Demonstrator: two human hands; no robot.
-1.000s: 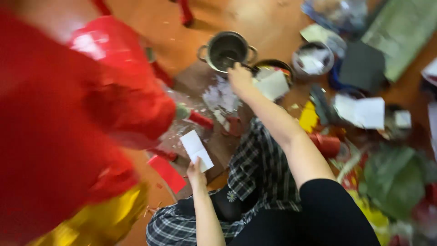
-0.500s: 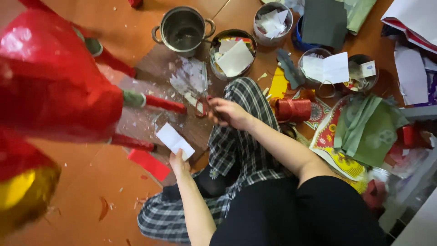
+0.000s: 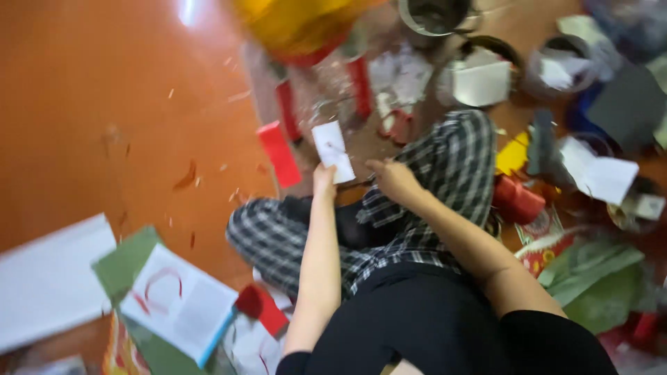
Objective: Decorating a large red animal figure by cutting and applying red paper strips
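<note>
The whole picture is blurry, so I can't read the small white card point(image 3: 333, 151). I can't tell what my right hand point(image 3: 393, 180) holds, its fingers are smeared. The top edge cuts off the metal pot point(image 3: 432, 15) and the yellow thing point(image 3: 299, 21). The left edge cuts off the white sheet point(image 3: 48, 281).

1. The left hand point(image 3: 323, 182) was raised in front of the body, its fingers closed in a pinch around a small white card point(image 3: 333, 151), which stood upright above the knuckles.
2. The left forearm was bare and ran nearly straight up from the lower edge of the view to that hand.
3. The right hand point(image 3: 393, 182) sat just beside the left, at about the same height, with fingers curled loosely; whether it gripped anything could not be told.
4. The right arm was bare, bent at the elbow, and crossed in from the lower right.
</note>
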